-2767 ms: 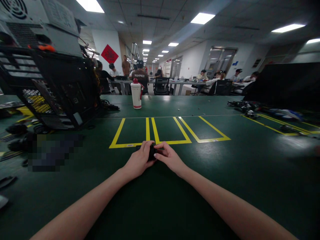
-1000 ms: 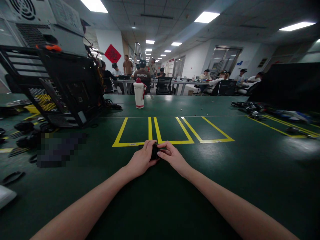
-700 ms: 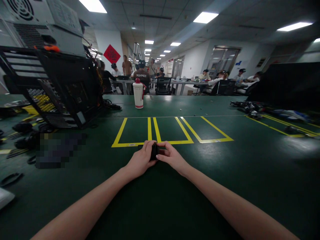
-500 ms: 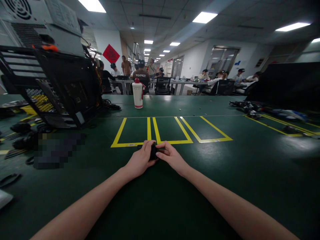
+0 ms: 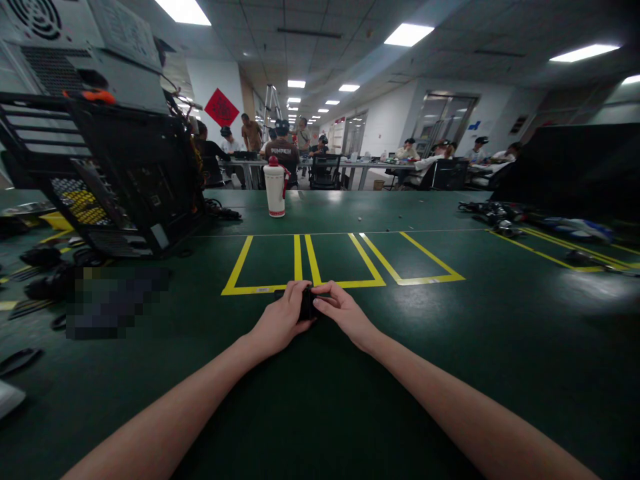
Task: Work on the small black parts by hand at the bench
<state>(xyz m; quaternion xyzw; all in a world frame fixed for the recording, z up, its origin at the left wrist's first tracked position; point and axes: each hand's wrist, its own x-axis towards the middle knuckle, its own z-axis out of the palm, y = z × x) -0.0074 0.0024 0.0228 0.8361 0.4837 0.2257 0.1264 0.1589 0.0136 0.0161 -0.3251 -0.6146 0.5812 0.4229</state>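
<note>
Beyond, red-lidded cup (image 5: 275, 190); left fingers (image 5: 295, 289) clasp black object (image 5: 306, 305), right fingers (image 5: 330, 290) pinch its edge.

Only clean read: "PUMPKIN", pale caps across back of brown shirt (image 5: 283, 158), seated person at far table. Red diamond sign (image 5: 221, 107) on white pillar (image 5: 203, 75) carries one big dark character, too soft to read for sure. Spec label (image 5: 123, 30) on side of power supply (image 5: 137, 90), top left: rows of print, illegible. Small white sticker (image 5: 262, 291) on yellow tape (image 5: 237, 263), front left corner: marks too small. Red print around base of white tumbler (image 5: 275, 190): can't make out letters. No digits readable.
</note>
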